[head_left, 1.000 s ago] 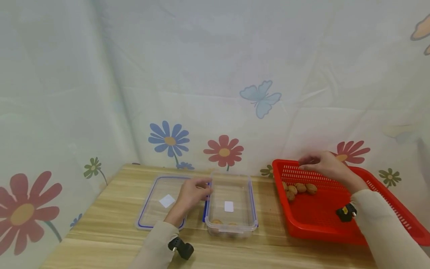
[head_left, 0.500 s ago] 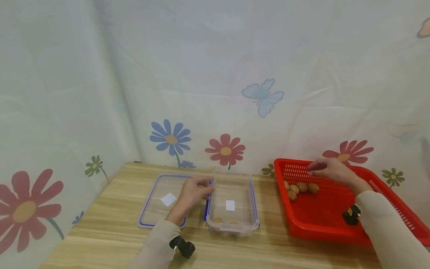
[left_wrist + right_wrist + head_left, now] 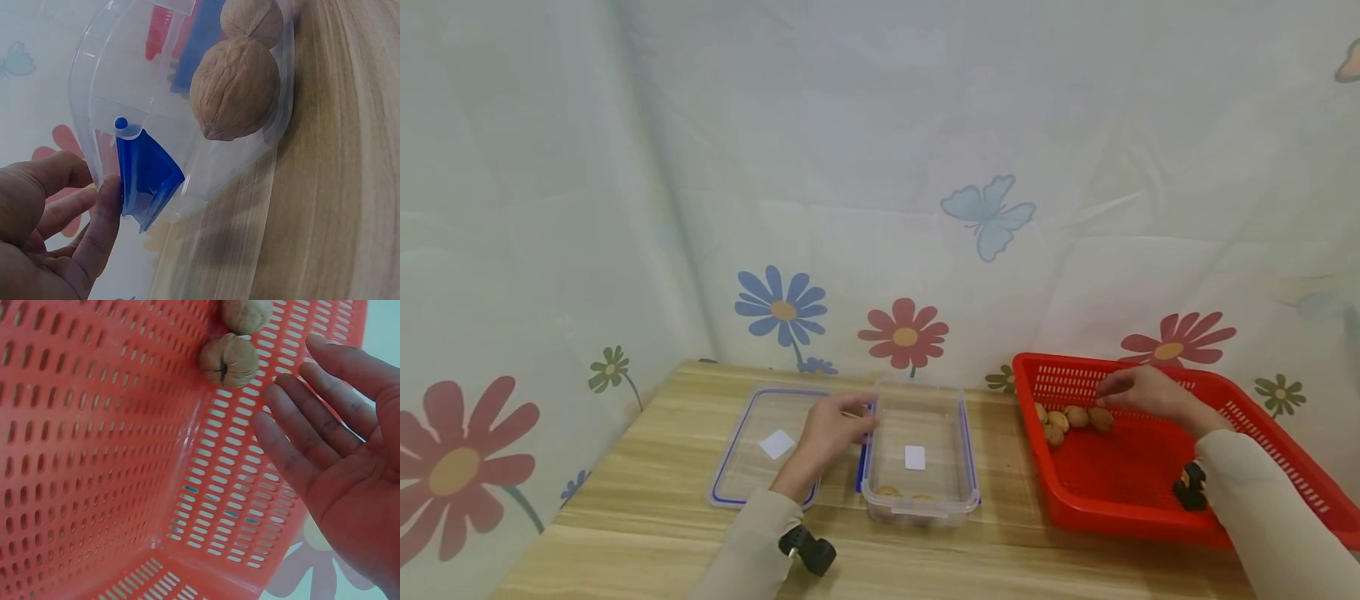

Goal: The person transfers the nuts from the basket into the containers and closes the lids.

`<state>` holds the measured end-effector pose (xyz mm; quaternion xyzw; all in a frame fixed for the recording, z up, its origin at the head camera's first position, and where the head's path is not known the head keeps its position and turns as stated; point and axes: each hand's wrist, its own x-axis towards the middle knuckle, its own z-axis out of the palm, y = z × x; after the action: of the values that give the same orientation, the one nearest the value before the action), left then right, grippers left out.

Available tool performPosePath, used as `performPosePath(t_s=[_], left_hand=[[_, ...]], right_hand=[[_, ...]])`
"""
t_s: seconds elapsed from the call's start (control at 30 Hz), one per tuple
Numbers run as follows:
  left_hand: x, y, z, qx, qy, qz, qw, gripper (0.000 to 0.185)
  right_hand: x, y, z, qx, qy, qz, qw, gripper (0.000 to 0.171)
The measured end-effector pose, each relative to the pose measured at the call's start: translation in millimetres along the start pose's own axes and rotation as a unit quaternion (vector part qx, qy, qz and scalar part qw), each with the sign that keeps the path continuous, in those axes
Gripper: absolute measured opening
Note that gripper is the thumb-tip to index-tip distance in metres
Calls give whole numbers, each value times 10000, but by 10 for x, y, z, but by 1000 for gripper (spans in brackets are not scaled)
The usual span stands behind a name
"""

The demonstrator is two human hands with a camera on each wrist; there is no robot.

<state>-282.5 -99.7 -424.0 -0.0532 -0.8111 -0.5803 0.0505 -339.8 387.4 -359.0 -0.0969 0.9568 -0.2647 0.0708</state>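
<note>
In the head view my left hand (image 3: 831,429) is at the left rim of a clear plastic food container (image 3: 917,417). The left wrist view shows its fingertips pinching the rim beside a hanging blue latch (image 3: 147,175). Walnuts (image 3: 236,87) lie inside the container at its near end. Over the back of the red plastic basket (image 3: 1138,467), my right hand (image 3: 1150,393) hovers with nothing in it. Its fingers are extended and slightly bent, apart from the walnuts (image 3: 230,361) in the right wrist view. Several walnuts (image 3: 1077,416) gather in the basket's back left corner.
A clear lid (image 3: 752,471) with a blue seal lies flat left of the container, partly behind the left forearm. Both stand on a wood-grain table (image 3: 647,467). A flower-print curtain (image 3: 850,167) hangs right behind the table.
My right hand has moved right and lower over the basket, still holding nothing. The left hand stays at the container's rim. The head view has shifted slightly.
</note>
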Motion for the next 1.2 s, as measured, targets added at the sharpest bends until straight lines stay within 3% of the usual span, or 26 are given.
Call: performPosePath(t_s=[0.33, 0.6, 0.9, 1.2], left_hand=[[17, -27, -7, -97, 4, -19, 10000, 38], [26, -49, 6, -165, 6, 102, 9998, 38], [15, -30, 6, -159, -21, 67, 9998, 38], [-3, -3, -4, -109, -57, -87, 9999, 39]], right_hand=[[39, 12, 32, -254, -143, 41, 9996, 37], [60, 61, 67, -98, -350, 187, 9992, 41], [49, 113, 96, -111, -424, 123, 9990, 21], [15, 51, 86, -82, -511, 94, 9986, 28]])
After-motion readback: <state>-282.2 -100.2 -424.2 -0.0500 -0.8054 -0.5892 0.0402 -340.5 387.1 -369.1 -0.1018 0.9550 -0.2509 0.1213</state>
